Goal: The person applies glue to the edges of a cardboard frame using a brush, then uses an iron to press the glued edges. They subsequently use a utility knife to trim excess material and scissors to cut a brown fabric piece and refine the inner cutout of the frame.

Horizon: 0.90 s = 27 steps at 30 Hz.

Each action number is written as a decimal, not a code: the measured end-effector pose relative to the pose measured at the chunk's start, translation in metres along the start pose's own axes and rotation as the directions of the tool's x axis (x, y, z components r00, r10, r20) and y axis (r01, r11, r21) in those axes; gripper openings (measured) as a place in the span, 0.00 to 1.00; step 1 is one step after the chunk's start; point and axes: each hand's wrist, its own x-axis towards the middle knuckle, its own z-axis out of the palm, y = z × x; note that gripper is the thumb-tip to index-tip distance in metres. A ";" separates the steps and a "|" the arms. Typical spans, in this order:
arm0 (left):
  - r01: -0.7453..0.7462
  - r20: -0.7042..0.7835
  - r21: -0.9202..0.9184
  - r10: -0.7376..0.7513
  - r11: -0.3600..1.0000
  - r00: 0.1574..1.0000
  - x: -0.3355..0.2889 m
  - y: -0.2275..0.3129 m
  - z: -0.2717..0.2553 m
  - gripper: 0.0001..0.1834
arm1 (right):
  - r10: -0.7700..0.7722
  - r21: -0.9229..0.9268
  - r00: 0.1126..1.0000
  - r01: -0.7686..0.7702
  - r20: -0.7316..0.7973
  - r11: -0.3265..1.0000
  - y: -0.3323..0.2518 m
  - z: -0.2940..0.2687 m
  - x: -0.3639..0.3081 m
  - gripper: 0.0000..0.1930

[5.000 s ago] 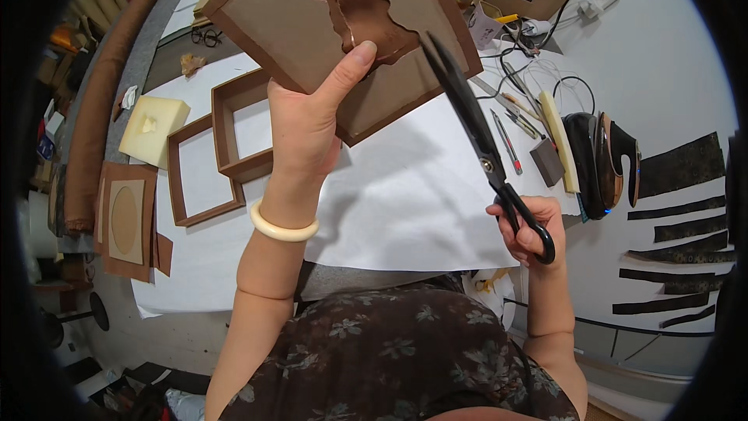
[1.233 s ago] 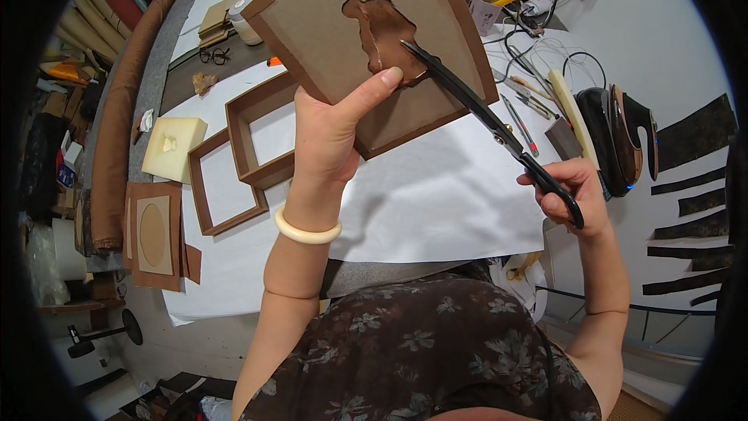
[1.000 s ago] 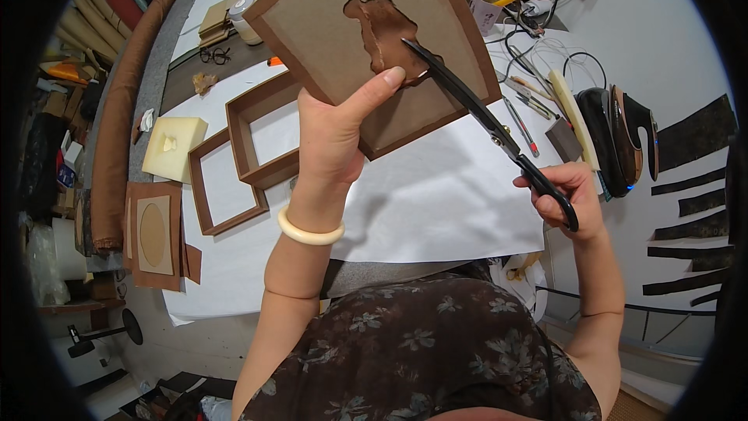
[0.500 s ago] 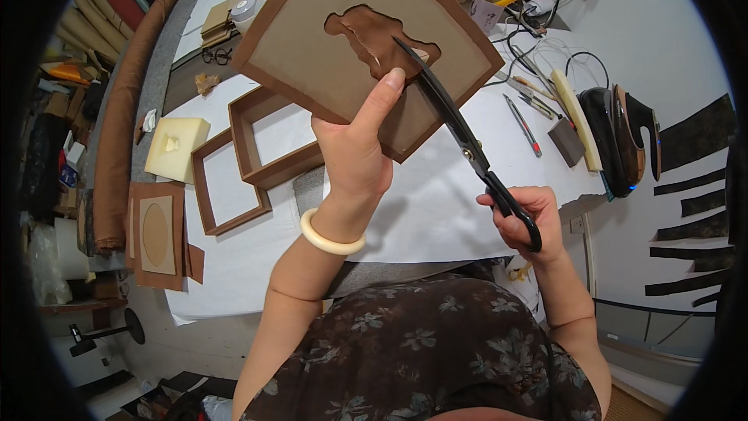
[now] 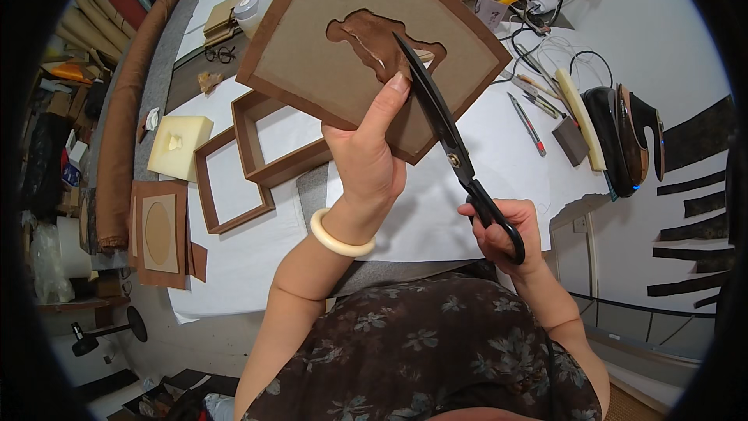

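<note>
My left hand (image 5: 370,144) grips the lower edge of a square brown-edged board (image 5: 296,62), its thumb on the front and its other fingers hidden behind. An irregular cutout in the board's middle shows brown fabric (image 5: 372,39) with a pale slit in it. My right hand (image 5: 510,238) is closed round the black handles of large scissors (image 5: 452,152). Their blades point up and left across the board, with the tip over the brown fabric near my left thumb. The blades look nearly closed.
Two brown box frames (image 5: 257,175) lie on the white-covered table, beside a cream foam block (image 5: 181,148) and brown panels (image 5: 160,234). At the right are a pen (image 5: 527,125), a dark grey block (image 5: 571,143) and a black iron-like tool (image 5: 615,144). A brown fabric roll (image 5: 136,109) runs along the left.
The scissors and my right hand have shifted slightly left, and the blades stand steeper. The board and my left hand have moved a little right.
</note>
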 end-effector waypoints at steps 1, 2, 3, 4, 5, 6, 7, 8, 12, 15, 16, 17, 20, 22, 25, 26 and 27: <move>0.010 -0.006 -0.004 -0.010 1.000 1.000 0.000 0.000 0.000 0.20 | 0.010 -0.002 1.000 -0.010 -0.008 1.000 0.001 0.002 0.000 0.20; 0.009 -0.006 -0.013 -0.009 1.000 1.000 0.000 0.000 0.001 0.20 | 0.021 -0.004 1.000 -0.021 -0.016 1.000 0.002 0.004 0.000 0.20; 0.007 -0.006 -0.023 -0.007 1.000 1.000 0.000 0.000 0.002 0.20 | 0.025 0.015 1.000 -0.025 -0.016 1.000 0.003 0.006 0.000 0.19; 0.005 -0.006 -0.032 -0.005 0.999 1.000 0.000 0.000 0.002 0.20 | 0.030 0.034 0.999 -0.029 -0.016 0.999 0.004 0.008 -0.001 0.19; 0.009 -0.007 -0.032 -0.009 0.999 1.000 0.000 0.000 0.002 0.20 | 0.034 0.053 0.999 -0.033 -0.015 0.998 0.004 0.009 -0.001 0.19; 0.014 -0.008 -0.031 -0.014 0.999 1.000 0.000 0.000 0.001 0.20 | 0.032 0.042 0.999 -0.032 -0.019 0.999 0.006 0.010 -0.001 0.18; 0.018 -0.009 -0.031 -0.018 0.999 1.000 0.000 0.000 0.001 0.20 | 0.031 0.031 0.999 -0.030 -0.022 0.999 0.008 0.010 0.000 0.18; 0.026 -0.013 -0.036 -0.027 0.999 1.000 0.000 0.000 0.001 0.20 | 0.029 0.020 0.999 -0.029 -0.026 0.999 0.009 0.010 0.000 0.18; 0.033 -0.023 -0.042 -0.034 0.999 0.999 -0.001 0.001 0.003 0.20 | 0.058 0.033 0.998 -0.057 -0.039 0.998 0.007 0.013 -0.001 0.17; 0.037 -0.021 -0.039 -0.038 0.999 0.999 -0.002 0.001 0.003 0.20 | 0.041 0.020 0.999 -0.040 -0.035 0.999 0.005 0.012 -0.001 0.17; 0.041 -0.020 -0.039 -0.042 0.998 0.999 -0.002 0.001 0.003 0.20 | 0.018 0.003 0.999 -0.018 -0.032 1.000 0.004 0.011 -0.001 0.17; 0.043 -0.016 -0.037 -0.043 0.998 0.999 -0.001 0.001 0.003 0.20 | -0.005 -0.014 1.000 0.005 -0.028 1.000 0.003 0.009 0.000 0.17; 0.047 -0.001 -0.034 -0.047 0.998 0.999 0.000 0.000 0.002 0.20 | -0.037 -0.044 0.999 0.036 -0.028 0.998 0.000 0.002 -0.001 0.19; 0.051 0.011 -0.033 -0.050 0.998 0.999 0.000 0.000 0.002 0.20 | -0.073 -0.038 0.997 0.073 -0.008 0.997 -0.003 -0.003 -0.002 0.19; 0.063 0.045 -0.028 -0.062 0.998 0.997 0.000 0.002 0.003 0.20 | -0.091 -0.083 0.996 0.091 -0.002 0.992 -0.011 -0.010 -0.004 0.19; 0.063 0.048 -0.020 -0.062 0.998 0.997 0.000 0.002 0.003 0.20 | -0.091 -0.098 0.996 0.090 -0.009 0.991 -0.013 -0.013 -0.005 0.19; 0.063 0.050 -0.011 -0.062 0.998 0.997 0.000 0.001 0.003 0.20 | -0.091 -0.113 0.996 0.089 -0.015 0.990 -0.016 -0.015 -0.005 0.19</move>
